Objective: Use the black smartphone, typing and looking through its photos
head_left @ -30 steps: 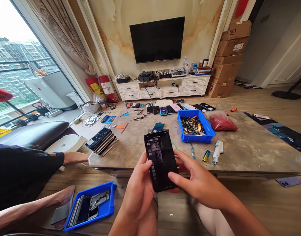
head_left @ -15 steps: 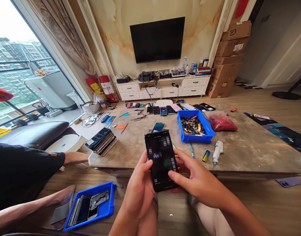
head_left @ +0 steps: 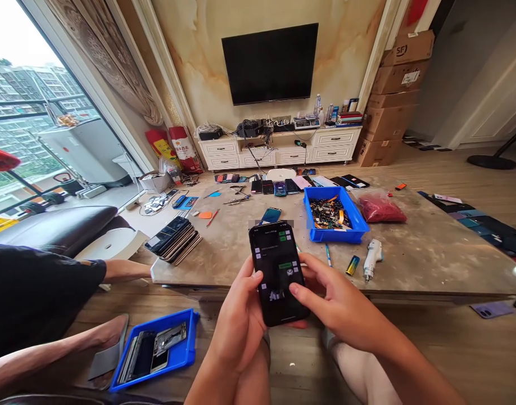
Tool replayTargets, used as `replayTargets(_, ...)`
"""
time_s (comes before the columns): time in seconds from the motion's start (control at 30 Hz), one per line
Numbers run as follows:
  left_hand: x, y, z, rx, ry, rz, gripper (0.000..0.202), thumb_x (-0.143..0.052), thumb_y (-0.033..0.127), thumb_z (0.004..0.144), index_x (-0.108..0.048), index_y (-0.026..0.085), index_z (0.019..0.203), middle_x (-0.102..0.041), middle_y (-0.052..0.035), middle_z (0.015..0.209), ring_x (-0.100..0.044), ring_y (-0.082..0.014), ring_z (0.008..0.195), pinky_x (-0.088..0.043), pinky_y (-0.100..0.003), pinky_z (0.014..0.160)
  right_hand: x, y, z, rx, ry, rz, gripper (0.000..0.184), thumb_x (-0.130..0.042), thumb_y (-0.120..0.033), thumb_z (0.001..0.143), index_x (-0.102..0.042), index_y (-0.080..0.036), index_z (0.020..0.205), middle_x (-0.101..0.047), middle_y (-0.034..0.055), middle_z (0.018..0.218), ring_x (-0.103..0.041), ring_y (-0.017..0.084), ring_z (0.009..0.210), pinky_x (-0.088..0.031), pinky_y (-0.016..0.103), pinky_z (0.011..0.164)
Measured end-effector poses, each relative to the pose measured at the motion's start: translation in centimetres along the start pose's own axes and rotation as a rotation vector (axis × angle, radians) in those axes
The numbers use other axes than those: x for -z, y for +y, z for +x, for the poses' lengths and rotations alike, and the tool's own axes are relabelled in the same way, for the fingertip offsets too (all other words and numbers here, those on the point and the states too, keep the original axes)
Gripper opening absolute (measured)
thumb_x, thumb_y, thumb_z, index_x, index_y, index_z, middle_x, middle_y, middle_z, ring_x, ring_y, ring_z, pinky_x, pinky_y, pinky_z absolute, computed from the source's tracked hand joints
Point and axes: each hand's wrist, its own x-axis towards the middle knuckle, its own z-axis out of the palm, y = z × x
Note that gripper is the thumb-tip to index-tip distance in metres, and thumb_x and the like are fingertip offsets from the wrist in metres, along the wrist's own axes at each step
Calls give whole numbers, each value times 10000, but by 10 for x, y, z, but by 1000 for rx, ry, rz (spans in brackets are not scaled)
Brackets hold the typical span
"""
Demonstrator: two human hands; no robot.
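Note:
Upright between my two hands is a black smartphone, its dark screen lit with a chat of green and white items. My left hand wraps its left edge, with the thumb along the side of the screen. On the right edge, my right hand grips the phone, its thumb over the lower right of the glass. The fingers behind the phone are mostly hidden. Just beyond it on the table lies another phone with a blue-green sheen. A pen lies to the right.
A blue bin of small parts, a red bag, a battery and a white electric screwdriver occupy the table's right. Stacked phones stand left. Below, a blue tray of phone parts lies near a seated person's leg.
The messages on the phone's screen have scrolled, with the picture now lower down. Both hands keep the same hold. The view has shifted slightly.

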Motion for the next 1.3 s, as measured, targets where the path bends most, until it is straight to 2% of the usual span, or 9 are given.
replayTargets(0.2, 1, -3, -2, -15, 56, 40, 527, -628, 260, 918, -483, 256, 1424, -665, -138, 1258, -696, -330, 996, -647, -482, 698, 0, -1, 0, 1, -30, 69, 295, -568, -349, 1021, -562, -246, 1297, -642, 45, 1285, -647, 194, 1106, -528, 364, 1046)
replayTargets(0.4, 2, -6, -3, -77, -92, 237, 794, -822, 179, 790, -387, 245, 1451, -659, -168, 1245, -695, -335, 1000, -658, -454, 710, 2, -4, 0, -1, -32, 34, 369, -575, -352, 1025, -534, -244, 1375, -655, 47, 1279, -644, 207, 1137, -561, 314, 947)
replayTargets(0.7, 5, -10, -3, -89, -99, 268, 851, -833, 185, 773, -344, 250, 1467, -652, -139, 1194, -689, -265, 890, -671, -460, 674, 7, 0, -1, 29, 17, -68, 404, -484, -478, 1060, -571, -282, 1403, -584, 8, 1403, -556, 223, 1272, -518, 304, 1005)
replayTargets(0.8, 2, -13, -2, -140, 0, 310, 798, -812, 237, 799, -366, 246, 1461, -653, -141, 1200, -692, -280, 867, -672, -470, 614, 6, 0, -1, 17, 23, -64, 426, -497, -503, 1049, -569, -289, 1411, -569, 8, 1422, -529, 234, 1307, -535, 296, 976)
replayTargets(0.87, -1, -12, -1, -152, 57, 267, 640, -717, 368, 882, -421, 226, 1431, -659, -153, 1196, -695, -304, 854, -660, -485, 556, 6, 0, -1, 20, 42, -78, 436, -518, -516, 1034, -582, -288, 1399, -564, 13, 1427, -524, 244, 1311, -553, 288, 930)
replayTargets(0.97, -2, -10, -1, -112, 51, 120, 537, -541, 480, 960, -464, 202, 1413, -644, -181, 1248, -688, -354, 922, -648, -531, 555, 6, 0, -1, 37, 77, -156, 408, -511, -502, 1035, -624, -276, 1355, -589, 21, 1392, -550, 247, 1275, -563, 276, 868)
replayTargets(1.17, 8, -11, -1, -72, -79, 152, 843, -784, 136, 752, -375, 294, 1471, -668, -123, 1220, -702, -321, 912, -651, -550, 687, 8, 0, -3, 50, 84, -155, 396, -512, -500, 1040, -629, -266, 1337, -606, 10, 1374, -584, 208, 1222, -555, 245, 873)
replayTargets(1.23, 6, -11, 0, -77, 3, 143, 750, -780, 214, 788, -413, 274, 1440, -673, -127, 1194, -702, -320, 882, -653, -529, 627, 7, 0, -4, 33, 58, -120, 419, -517, -510, 1036, -611, -259, 1358, -605, 17, 1378, -592, 206, 1213, -560, 244, 868)
replayTargets(1.3, 2, -8, 1, -48, 57, 99, 579, -681, 449, 888, -475, 234, 1384, -670, -151, 1181, -705, -327, 843, -644, -527, 572, 6, -1, -5, 25, 37, -107, 435, -519, -512, 1034, -594, -255, 1377, -593, 22, 1396, -590, 210, 1218, -560, 247, 869)
